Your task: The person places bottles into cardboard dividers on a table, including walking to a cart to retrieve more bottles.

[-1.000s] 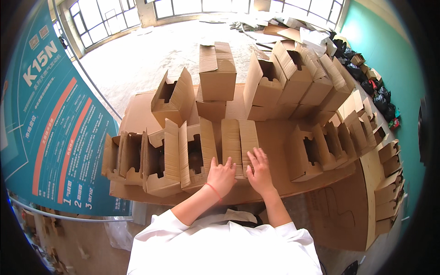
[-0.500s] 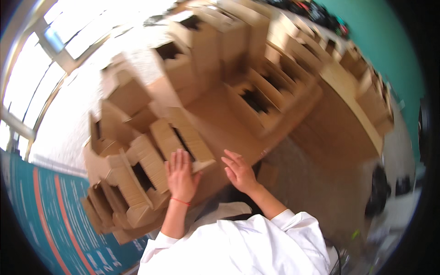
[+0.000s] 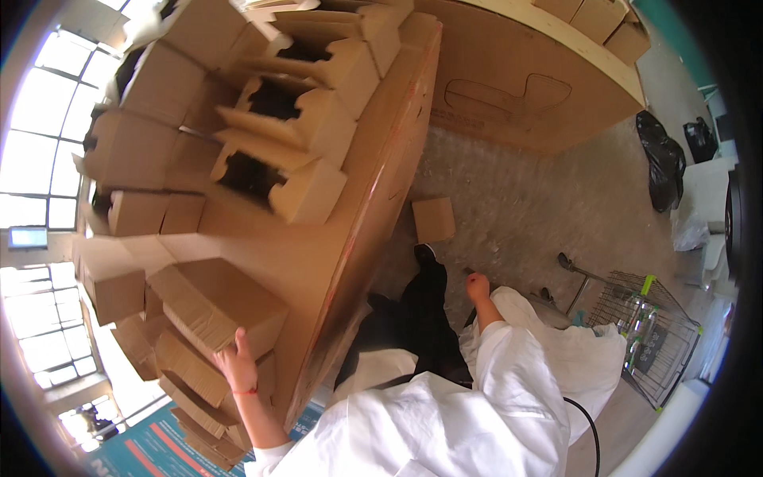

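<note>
My left hand (image 3: 238, 367), with a red string at the wrist, is at the near edge of a brown cardboard box (image 3: 230, 306). Its thumb points up against the box and its fingers bend at the edge, partly hidden. Below that hand, several folded cardboard boxes (image 3: 191, 370) stand packed together. My right hand (image 3: 478, 288) hangs low beside my body, curled into a fist, with nothing visible in it. Further up, a row of open-topped boxes (image 3: 314, 191) with notched sides and dark insides stands on a large cardboard-covered surface (image 3: 318, 246).
A second cardboard-sided stand (image 3: 509, 87) carries boxes at the far right. On the floor lie a cardboard piece (image 3: 433, 220) near my foot and black bags (image 3: 661, 163). A wire cart (image 3: 648, 330) stands at right. A teal printed panel (image 3: 159, 445) is at lower left.
The view has swung toward the right side and floor. My left hand has left the flat box tops for one box's edge. My right hand has dropped from the boxes to my side and closed.
</note>
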Motion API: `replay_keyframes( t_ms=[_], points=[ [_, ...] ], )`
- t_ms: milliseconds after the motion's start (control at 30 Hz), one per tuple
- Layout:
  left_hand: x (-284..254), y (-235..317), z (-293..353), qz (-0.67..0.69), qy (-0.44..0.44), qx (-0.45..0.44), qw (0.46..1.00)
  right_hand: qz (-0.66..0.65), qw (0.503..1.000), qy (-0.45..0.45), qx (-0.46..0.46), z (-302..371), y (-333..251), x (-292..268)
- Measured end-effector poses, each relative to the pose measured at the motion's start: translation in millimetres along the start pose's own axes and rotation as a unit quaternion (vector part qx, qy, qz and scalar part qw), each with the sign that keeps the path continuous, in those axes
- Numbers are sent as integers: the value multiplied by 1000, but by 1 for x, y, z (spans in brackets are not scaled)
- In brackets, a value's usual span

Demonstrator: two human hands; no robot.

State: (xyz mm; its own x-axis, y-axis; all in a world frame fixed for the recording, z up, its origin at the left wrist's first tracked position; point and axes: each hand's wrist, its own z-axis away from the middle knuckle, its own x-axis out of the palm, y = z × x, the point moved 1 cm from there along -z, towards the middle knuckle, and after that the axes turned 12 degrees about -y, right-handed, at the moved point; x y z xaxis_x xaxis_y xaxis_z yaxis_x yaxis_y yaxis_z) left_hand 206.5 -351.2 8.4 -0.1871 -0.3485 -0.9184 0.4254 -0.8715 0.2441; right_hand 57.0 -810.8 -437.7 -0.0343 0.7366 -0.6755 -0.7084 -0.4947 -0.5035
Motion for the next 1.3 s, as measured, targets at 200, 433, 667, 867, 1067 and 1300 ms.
replay_keyframes(
  t_ms=[200, 433, 667, 867, 1067, 1300],
  points=[
    [67, 97, 33, -68, 73, 315, 944, -68, 988, -91, 104, -88, -31, 10],
    [176, 125, -49, -77, -170, 226, 956, -109, 958, -126, 233, -198, 16, 63],
    [192, 137, -59, -158, -70, 277, 945, -145, 961, -68, 225, -266, 106, 157],
    [207, 126, -76, -201, -85, 300, 929, -223, 934, -50, 274, -336, 116, 200],
    [198, 105, -74, -197, -136, 279, 930, -244, 925, -203, 206, -329, 129, 250],
    [184, 81, -40, -156, -110, 186, 964, -179, 977, -27, 115, -237, -18, 141]
  ],
)
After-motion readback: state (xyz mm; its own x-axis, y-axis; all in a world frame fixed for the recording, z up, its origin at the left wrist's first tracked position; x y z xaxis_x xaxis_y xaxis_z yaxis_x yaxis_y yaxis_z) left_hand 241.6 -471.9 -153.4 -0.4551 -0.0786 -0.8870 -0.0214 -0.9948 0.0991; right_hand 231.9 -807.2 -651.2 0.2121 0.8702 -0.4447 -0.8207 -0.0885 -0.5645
